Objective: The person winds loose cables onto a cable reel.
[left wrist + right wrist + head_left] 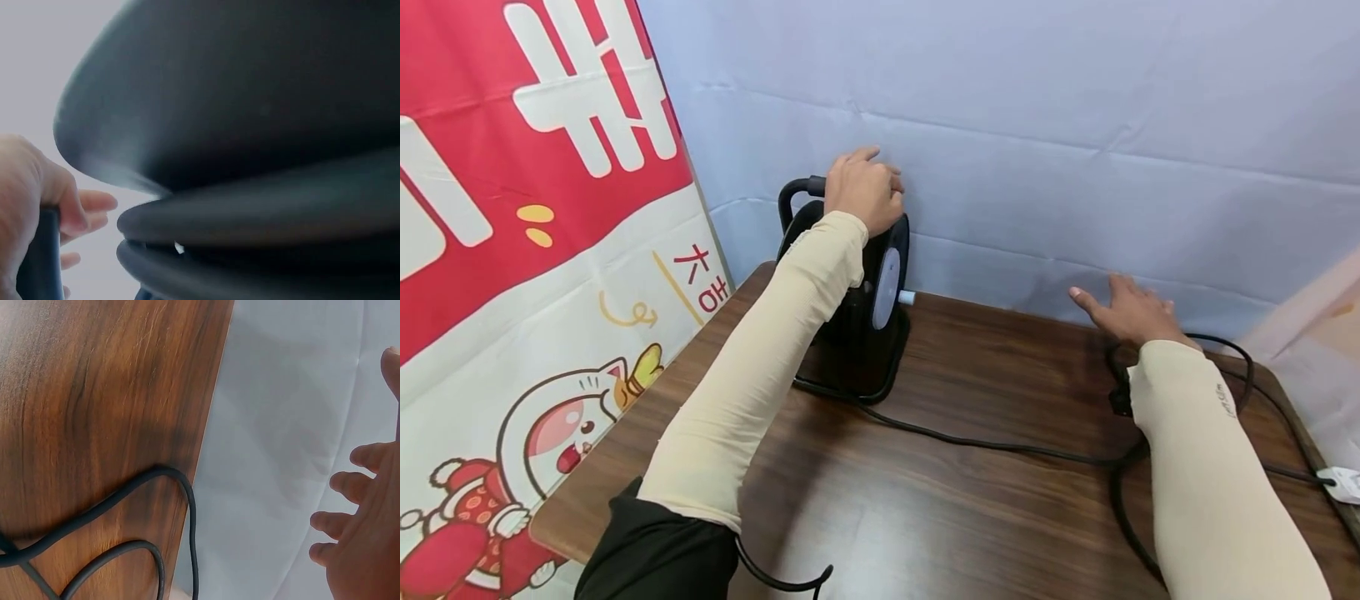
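A black cable reel (850,308) with a top handle (797,193) and a pale round disc (887,287) on its side stands at the table's back left. My left hand (863,190) is over the handle, its fingers bent around the grip (40,256) in the left wrist view. Large dark rims of the reel fill most of that view. To the right, my right hand (1135,312) hovers by the table's back edge with fingers spread, holding nothing. Beneath it lies a looped black cable (119,494).
A black cord (970,440) runs from the reel across the wooden table (925,508) to the coil on the right. At the right edge is a white plug or socket (1342,484). A pale cloth (1037,125) hangs behind, and a red and white printed banner (550,292) on the left.
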{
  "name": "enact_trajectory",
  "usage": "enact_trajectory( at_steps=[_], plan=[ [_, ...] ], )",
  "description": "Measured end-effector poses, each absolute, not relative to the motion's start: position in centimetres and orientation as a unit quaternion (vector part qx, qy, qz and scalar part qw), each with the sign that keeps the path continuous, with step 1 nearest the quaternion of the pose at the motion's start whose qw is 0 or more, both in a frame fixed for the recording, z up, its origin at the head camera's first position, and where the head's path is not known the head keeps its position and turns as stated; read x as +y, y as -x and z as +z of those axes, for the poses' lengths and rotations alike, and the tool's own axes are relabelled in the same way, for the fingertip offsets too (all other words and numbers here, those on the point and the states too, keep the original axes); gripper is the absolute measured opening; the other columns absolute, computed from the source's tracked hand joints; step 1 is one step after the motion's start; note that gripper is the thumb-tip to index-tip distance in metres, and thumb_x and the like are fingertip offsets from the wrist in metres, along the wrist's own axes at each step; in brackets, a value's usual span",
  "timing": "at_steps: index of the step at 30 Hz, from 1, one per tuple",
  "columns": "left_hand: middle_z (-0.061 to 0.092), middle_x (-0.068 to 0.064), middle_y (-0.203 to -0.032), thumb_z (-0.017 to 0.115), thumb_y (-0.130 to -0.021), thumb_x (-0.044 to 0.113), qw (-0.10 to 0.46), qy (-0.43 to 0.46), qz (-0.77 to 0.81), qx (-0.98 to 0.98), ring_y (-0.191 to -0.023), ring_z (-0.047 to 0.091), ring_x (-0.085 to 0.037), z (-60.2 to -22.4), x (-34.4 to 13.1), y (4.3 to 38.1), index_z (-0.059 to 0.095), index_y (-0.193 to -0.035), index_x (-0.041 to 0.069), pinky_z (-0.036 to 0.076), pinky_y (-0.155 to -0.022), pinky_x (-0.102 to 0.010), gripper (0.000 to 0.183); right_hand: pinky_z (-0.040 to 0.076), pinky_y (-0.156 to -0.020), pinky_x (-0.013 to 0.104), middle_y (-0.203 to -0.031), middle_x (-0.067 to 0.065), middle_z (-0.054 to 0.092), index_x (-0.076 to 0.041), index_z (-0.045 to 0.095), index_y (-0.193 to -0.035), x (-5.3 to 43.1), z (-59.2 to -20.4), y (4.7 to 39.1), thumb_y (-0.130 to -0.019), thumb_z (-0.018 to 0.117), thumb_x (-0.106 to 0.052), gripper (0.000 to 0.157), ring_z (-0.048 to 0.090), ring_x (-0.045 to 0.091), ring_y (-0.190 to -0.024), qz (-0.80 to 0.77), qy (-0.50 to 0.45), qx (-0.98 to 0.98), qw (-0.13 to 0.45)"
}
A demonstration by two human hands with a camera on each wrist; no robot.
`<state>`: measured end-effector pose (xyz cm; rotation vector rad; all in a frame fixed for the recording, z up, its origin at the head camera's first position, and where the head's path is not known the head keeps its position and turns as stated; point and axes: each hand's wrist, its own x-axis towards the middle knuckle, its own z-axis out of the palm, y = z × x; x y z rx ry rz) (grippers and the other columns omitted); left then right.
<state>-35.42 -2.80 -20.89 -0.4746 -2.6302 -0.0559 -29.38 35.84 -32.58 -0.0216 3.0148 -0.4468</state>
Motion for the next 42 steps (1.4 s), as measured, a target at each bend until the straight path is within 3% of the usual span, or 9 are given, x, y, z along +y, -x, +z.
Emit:
enact_trajectory(
  at_steps=[9,22,27,31,34,38,42],
  plan=[
    [0.053,0.017,-0.126,0.036,-0.09,0.022,0.258,0.264,-0.052,-0.928,-0.134,0.022,-0.005,-21.0,-3.4,34.8,0.07,-0.104,0.03,0.028,-0.103,-0.032,0.037,-0.002,-0.091,0.071,-0.144,0.034,0.0,0.004,-0.003,-0.143,35.8,-32.0,29.0,-0.083,0.021,-0.072,0.1,0.005,0.062,-0.12,-0.137,0.0,0.99,0.042],
    [0.049,0.011,-0.132,0.039,-0.089,0.024,0.247,0.324,-0.036,-0.912,-0.136,0.019,-0.009,-21.1,-9.0,33.7,0.066,-0.112,0.025,0.02,-0.108,-0.032,0.035,-0.003,-0.09,0.072,-0.144,0.034,0.0,0.005,-0.002,-0.143,34.5,-32.7,30.4,-0.082,0.02,-0.073,0.101,0.003,0.063,-0.12,-0.149,0.013,0.988,0.048],
    [0.042,0.005,-0.139,0.038,-0.093,0.039,0.209,0.264,0.002,-0.942,-0.138,0.016,-0.019,-20.5,-9.5,33.1,0.063,-0.117,0.024,0.005,-0.11,-0.041,0.038,-0.003,-0.09,0.072,-0.144,0.034,0.004,0.005,0.0,-0.143,34.1,-32.6,31.0,-0.082,0.02,-0.073,0.101,0.005,0.063,-0.12,-0.15,0.019,0.988,0.038],
    [0.02,0.0,-0.15,0.023,-0.088,0.066,0.124,0.168,0.01,-0.978,-0.139,0.005,-0.029,-19.4,-8.2,32.5,0.045,-0.135,0.023,-0.003,-0.105,-0.057,0.068,-0.003,-0.09,0.072,-0.144,0.034,0.004,0.005,-0.001,-0.143,34.5,-32.3,30.9,-0.083,0.02,-0.073,0.101,0.004,0.063,-0.12,-0.149,0.015,0.988,0.038],
    [0.005,-0.005,-0.153,0.015,-0.083,0.073,0.069,0.101,-0.002,-0.993,-0.137,-0.003,-0.036,-18.6,-6.5,32.2,0.029,-0.144,0.02,-0.005,-0.1,-0.064,0.082,-0.002,-0.09,0.072,-0.143,0.035,0.004,0.005,-0.001,-0.143,35.0,-32.1,30.7,-0.083,0.02,-0.073,0.101,0.005,0.063,-0.119,-0.148,0.012,0.988,0.037],
    [0.006,-0.011,-0.152,0.025,-0.09,0.059,0.036,0.028,-0.044,-0.998,-0.136,-0.007,-0.041,-17.9,-3.7,32.1,0.033,-0.142,0.021,-0.001,-0.097,-0.069,0.065,-0.003,-0.09,0.072,-0.143,0.035,0.0,0.005,-0.003,-0.143,35.6,-31.9,30.1,-0.083,0.02,-0.072,0.1,0.004,0.063,-0.12,-0.15,0.01,0.988,0.042],
    [0.007,-0.01,-0.152,0.034,-0.091,0.039,0.055,-0.009,-0.083,-0.995,-0.136,-0.009,-0.04,-18.1,-2.0,32.0,0.036,-0.141,0.023,0.001,-0.097,-0.069,0.052,-0.003,-0.09,0.072,-0.143,0.035,-0.004,0.004,-0.005,-0.143,36.1,-31.6,29.6,-0.084,0.019,-0.072,0.099,0.003,0.062,-0.121,-0.148,0.008,0.988,0.046]
  ],
)
